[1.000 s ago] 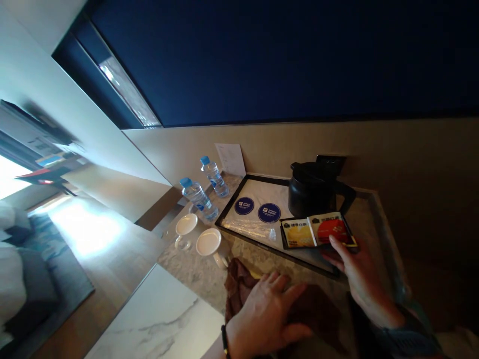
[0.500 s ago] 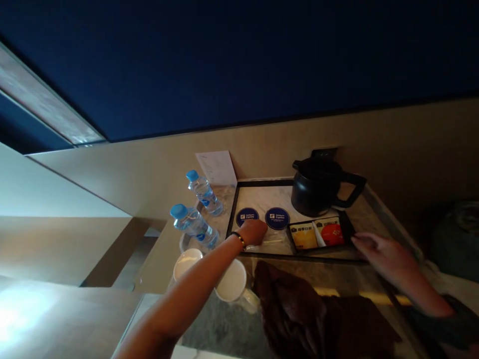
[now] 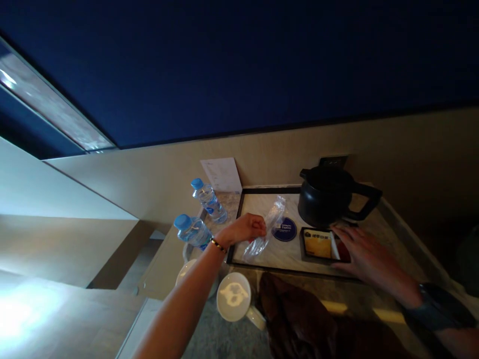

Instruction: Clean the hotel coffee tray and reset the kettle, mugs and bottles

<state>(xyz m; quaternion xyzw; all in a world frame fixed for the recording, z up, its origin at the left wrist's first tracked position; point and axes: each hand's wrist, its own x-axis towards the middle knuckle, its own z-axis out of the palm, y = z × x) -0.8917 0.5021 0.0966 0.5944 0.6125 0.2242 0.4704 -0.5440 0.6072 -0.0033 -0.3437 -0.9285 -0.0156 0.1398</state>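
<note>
Black box [image 3: 318,259] holding yellow sachet [image 3: 317,245], red sachet [image 3: 343,251]; right grip [image 3: 368,254] spread over it; left grip [image 3: 247,228] pinching clear packet [image 3: 276,211].

We note left forearm [image 3: 190,301] reaching forward; left hand [image 3: 247,227] with fingers curled together. Our right hand [image 3: 364,252] palm down, thumb apart from fingers.

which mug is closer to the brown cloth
The mug with its whole rim showing, handle beside the cloth; the other mug is partly behind the left forearm.
</note>
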